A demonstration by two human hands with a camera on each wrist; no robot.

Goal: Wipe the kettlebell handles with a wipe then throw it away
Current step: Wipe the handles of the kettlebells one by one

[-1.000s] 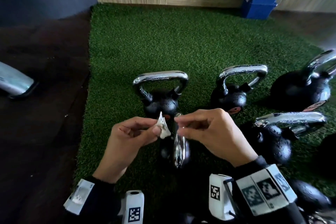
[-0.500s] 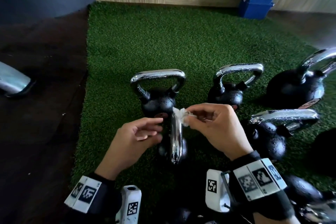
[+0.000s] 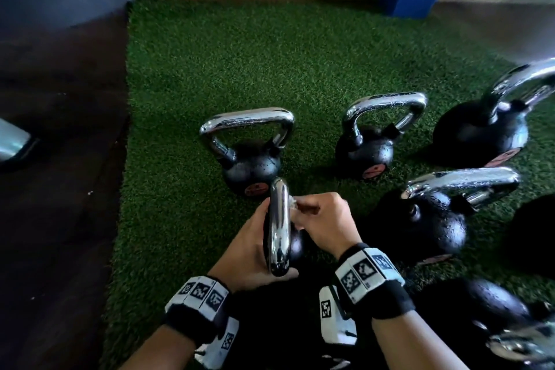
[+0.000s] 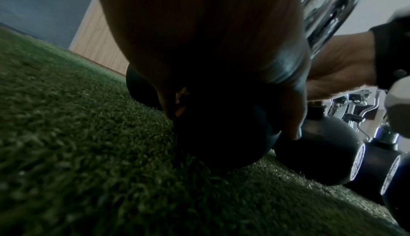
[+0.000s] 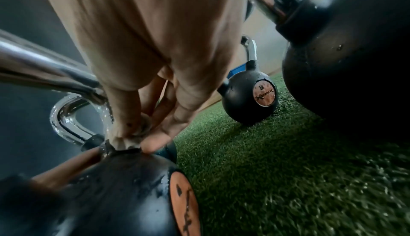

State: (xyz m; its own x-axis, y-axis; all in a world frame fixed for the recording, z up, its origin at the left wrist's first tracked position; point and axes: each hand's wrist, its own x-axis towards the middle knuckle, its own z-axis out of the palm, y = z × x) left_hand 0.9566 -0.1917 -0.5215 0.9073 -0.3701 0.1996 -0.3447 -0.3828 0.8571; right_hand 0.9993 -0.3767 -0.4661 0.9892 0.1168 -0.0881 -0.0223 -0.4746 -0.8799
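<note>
The grip of the right hand (image 3: 322, 225) is narrow, fingertips (image 5: 153, 141) pinched on a small crumpled wipe (image 5: 127, 144) and pressing it against the foot of the chrome handle (image 3: 279, 225) of the nearest kettlebell (image 5: 124, 192), right where the chrome meets the black ball. The left hand (image 3: 249, 252) curls its own grip around the same handle from the other side, steadying the kettlebell on the green turf (image 3: 186, 75). The wipe thus sits at the very tip of the right-hand pinch, touching the handle's base, with most of it hidden between fingers and metal.

By my reading the wiping is at an early stage: this handle is under way, while the other kettlebells on the turf, such as the one just behind (image 3: 249, 141) and the one to its right (image 3: 375, 129), show droplets on their chrome and look unwiped. Throwing the wipe away is still to come; no bin is clearly in view
</note>
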